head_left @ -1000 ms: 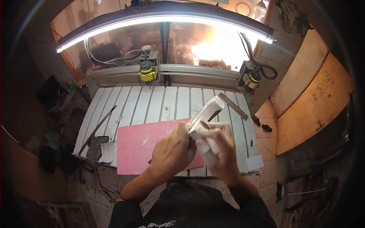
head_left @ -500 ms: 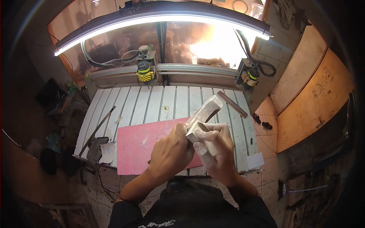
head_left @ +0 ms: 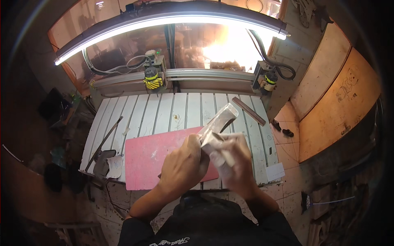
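The long pale piece [head_left: 218, 119] is in my left hand [head_left: 182, 158], which is curled around its near part, so that it slants up and to the right past my knuckles. My right hand [head_left: 234, 158], blurred, grips a folded pale sheet [head_left: 210, 141] up against it, just beside the left. Below my hands a pink board [head_left: 141, 164] lies on a white slatted table [head_left: 166, 110]. A white card [head_left: 275, 172] sits right of my right hand; a curled paper [head_left: 115, 166] is well left of my left. Beyond both hands lies a brown strip [head_left: 249, 111], and farther out a metal rail [head_left: 209, 75] runs crosswise behind a lit tube lamp [head_left: 172, 19].
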The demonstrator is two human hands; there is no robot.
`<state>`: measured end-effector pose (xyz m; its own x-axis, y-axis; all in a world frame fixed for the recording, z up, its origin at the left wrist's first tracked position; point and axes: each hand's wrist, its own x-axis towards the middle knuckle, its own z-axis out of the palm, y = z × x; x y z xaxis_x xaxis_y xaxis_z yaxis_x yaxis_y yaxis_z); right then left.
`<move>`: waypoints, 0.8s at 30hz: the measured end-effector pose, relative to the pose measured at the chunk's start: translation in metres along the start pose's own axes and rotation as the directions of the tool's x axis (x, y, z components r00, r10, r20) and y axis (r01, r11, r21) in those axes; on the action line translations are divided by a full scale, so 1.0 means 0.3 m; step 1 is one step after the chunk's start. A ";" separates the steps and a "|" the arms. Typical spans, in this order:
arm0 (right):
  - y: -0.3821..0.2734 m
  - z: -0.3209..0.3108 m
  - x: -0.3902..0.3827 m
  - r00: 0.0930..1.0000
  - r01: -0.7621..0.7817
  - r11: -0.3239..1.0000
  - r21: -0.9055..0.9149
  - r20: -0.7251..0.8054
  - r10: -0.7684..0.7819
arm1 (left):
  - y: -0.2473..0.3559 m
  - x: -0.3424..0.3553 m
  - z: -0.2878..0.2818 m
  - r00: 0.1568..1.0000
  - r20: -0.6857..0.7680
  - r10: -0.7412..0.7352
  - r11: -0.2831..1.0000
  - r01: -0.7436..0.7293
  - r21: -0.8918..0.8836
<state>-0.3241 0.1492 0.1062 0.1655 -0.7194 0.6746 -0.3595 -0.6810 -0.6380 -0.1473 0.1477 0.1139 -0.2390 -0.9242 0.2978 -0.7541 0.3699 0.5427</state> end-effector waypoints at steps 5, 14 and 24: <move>0.017 -0.017 0.025 0.984 -0.179 0.982 -0.052 -0.002 0.180 | 0.003 0.013 0.014 0.999 -0.023 0.029 0.999 -0.030 -0.017; -0.026 -0.007 0.011 0.999 0.033 0.997 -0.066 0.016 -0.032 | -0.006 0.015 0.005 0.997 -0.053 0.062 0.998 -0.063 -0.019; 0.041 0.004 0.055 0.992 -0.121 0.991 -0.064 0.018 0.123 | -0.001 0.027 0.001 0.998 -0.055 -0.014 1.000 0.012 -0.028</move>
<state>-0.3246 0.1288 0.1091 0.1363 -0.7999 0.5844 -0.4346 -0.5784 -0.6903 -0.1493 0.1402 0.1158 -0.1945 -0.9225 0.3334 -0.7398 0.3611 0.5677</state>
